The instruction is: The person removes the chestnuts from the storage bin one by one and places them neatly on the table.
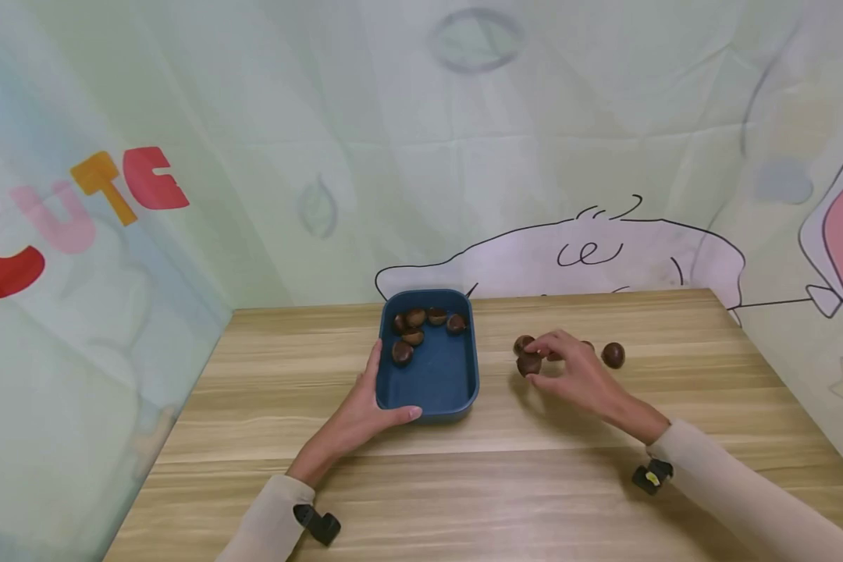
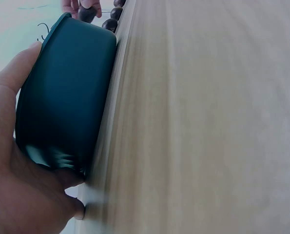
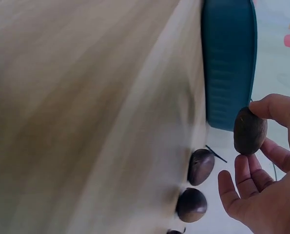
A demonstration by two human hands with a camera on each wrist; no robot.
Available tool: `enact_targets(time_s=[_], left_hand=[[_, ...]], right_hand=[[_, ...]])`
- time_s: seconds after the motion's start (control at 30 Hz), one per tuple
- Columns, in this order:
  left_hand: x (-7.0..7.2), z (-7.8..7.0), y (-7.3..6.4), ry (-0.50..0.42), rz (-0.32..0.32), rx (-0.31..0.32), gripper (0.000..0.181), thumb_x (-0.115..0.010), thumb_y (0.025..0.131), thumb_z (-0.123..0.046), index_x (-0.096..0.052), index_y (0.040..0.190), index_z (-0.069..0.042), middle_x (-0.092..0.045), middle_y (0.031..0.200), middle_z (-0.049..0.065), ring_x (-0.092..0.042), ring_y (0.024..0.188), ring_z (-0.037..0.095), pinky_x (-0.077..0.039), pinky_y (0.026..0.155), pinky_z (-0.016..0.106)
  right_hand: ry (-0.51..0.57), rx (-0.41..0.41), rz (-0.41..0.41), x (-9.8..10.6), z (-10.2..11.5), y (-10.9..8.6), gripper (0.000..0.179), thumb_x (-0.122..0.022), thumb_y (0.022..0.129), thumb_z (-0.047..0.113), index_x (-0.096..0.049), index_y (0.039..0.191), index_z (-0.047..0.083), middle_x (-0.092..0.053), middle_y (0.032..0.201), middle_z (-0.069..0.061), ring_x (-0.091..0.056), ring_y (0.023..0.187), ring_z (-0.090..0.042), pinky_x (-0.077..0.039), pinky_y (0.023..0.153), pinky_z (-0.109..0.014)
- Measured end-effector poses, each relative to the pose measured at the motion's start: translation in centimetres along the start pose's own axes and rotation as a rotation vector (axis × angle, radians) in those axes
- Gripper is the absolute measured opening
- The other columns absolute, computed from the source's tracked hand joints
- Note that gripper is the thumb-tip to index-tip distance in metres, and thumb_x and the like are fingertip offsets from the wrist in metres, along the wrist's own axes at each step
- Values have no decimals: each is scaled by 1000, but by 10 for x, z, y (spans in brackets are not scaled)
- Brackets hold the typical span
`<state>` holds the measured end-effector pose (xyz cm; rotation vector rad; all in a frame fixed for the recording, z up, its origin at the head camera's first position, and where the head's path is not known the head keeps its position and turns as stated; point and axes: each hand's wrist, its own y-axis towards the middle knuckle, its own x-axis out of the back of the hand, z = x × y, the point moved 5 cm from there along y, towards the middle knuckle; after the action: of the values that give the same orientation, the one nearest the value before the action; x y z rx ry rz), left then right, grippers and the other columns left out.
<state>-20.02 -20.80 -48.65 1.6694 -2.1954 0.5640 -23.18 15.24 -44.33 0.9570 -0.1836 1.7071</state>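
Six chestnuts [image 1: 403, 353] lie in the blue tray [image 1: 435, 390], well to the left of the right hand's fingers, with the tray's near wall standing between. The right hand [image 1: 581, 380] pinches one more, the held chestnut [image 1: 529, 364], between thumb and fingertips, raised off the wooden desk [image 1: 506, 499]. Just beyond those fingertips, a loose chestnut [image 1: 523, 343] rests on the desk; another, the outer chestnut [image 1: 613, 355], sits to the right of the knuckles, apart from the hand. The left hand [image 1: 357, 407] grips the tray's near left corner, fingers along the outer left side, thumb along the near end. Past both sets of fingers hangs a printed cloth [image 1: 274, 117], its red, pink and orange letters [image 1: 101, 183] far to the left.

Counted up: one tray, two hands, two pale sleeves [image 1: 745, 496], two black clips [image 1: 318, 523] at the wrists, six chestnuts inside the tray and one in the fingers. On the desk at least three show; a dark shape under the right fingers looks like a fourth.

The right hand partly covers the chestnut behind its knuckles. In the left wrist view, the tray's wall conceals its contents, and the top edge cuts off the right hand. In the right wrist view, one chestnut below the fingers is mostly cropped.
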Motion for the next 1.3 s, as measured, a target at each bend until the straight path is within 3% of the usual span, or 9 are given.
enact_targets(time_s=[0.47,0.8,1.3], left_hand=[[-1,-3,0,-2,6,2,134,-90,89,-50,10,177,-35,1,185,14,-8,168,44,-17,129,72],[0,-2,0,-3,0,6,135,-91,89,-51,10,177,-35,-1,185,15,-1,168,48,-15,127,75],[0,1,1,0,-5,14,134,-91,89,-49,9,177,-35,-1,184,16,-7,168,46,-18,128,74]], right_hand=[[-35,-31,21,-8,-20,-15,40,-93,86,7,-78,123,5,-73,115,-5,-70,106,-25,-59,96,-53],[-68,-35,12,-10,-27,-17,40,-94,84,8,-79,121,8,-74,109,-1,-67,100,-20,-56,91,-45],[-45,-40,52,-17,-30,-10,37,-92,87,7,-78,121,7,-67,105,0,-59,89,-15,-51,77,-31]])
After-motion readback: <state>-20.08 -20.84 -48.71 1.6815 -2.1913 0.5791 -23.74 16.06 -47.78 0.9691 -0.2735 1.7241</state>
